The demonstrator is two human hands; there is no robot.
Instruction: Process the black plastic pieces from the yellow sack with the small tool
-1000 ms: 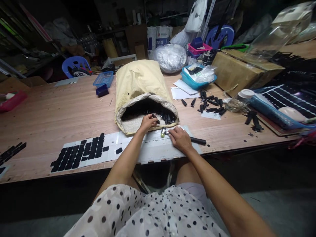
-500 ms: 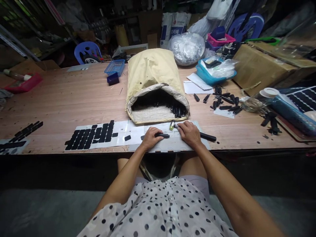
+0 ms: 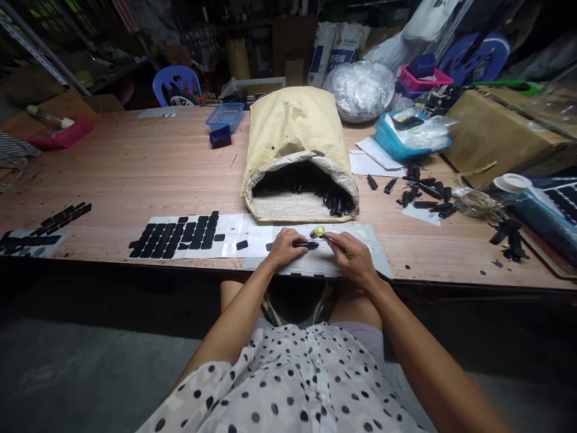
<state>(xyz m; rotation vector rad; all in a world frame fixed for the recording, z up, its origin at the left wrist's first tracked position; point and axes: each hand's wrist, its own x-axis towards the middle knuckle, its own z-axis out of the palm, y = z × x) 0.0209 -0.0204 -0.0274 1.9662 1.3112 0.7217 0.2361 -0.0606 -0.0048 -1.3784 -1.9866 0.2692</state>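
My left hand rests on the grey board at the table's front edge, its fingers closed on a small black elongated piece. In my right hand is a small hammer, its yellow-green face turned up toward me just above the black piece; most of the handle is hidden by the hand. To the left, white sheets carry rows of black rounded stickers, and a single sticker lies apart. Beyond my hands a cream sack gapes toward me, black pieces inside.
Loose black pieces are scattered at the right, near a turquoise basket and a cardboard box. A clear tape roll lies there too. Blue baskets stand left of the sack. A red tray is at far left.
The hammer has turned in my right hand, so its yellow-green face points up and its handle no longer shows beyond the hand. My left hand keeps the black piece. The whole view has shifted slightly.
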